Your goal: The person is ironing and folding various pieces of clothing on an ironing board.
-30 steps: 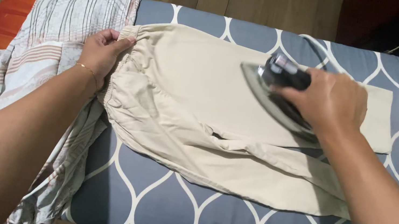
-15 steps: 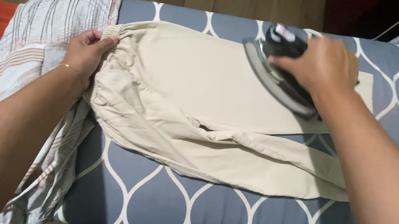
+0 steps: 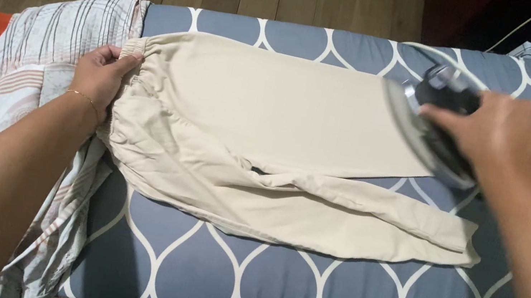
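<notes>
Gripping an iron (image 3: 429, 127) over beige trousers (image 3: 267, 142), right hand (image 3: 501, 132); left hand (image 3: 98, 72) pinching their waistband (image 3: 127, 85)

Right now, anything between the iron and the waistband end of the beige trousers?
Nothing visible: the black and silver iron in the right hand faces bare beige trouser leg up to the elastic waistband, pinned by the left hand.

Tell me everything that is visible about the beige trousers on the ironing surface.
The beige trousers look like thin, soft cloth with a gathered elastic waistband. They lie flat on the blue padded surface, waistband to the left, legs stretching right. The far leg is smooth; the near leg is creased and angles away. The left hand grips the waistband. The iron, held by the right hand, rests at the far leg's end.
</notes>
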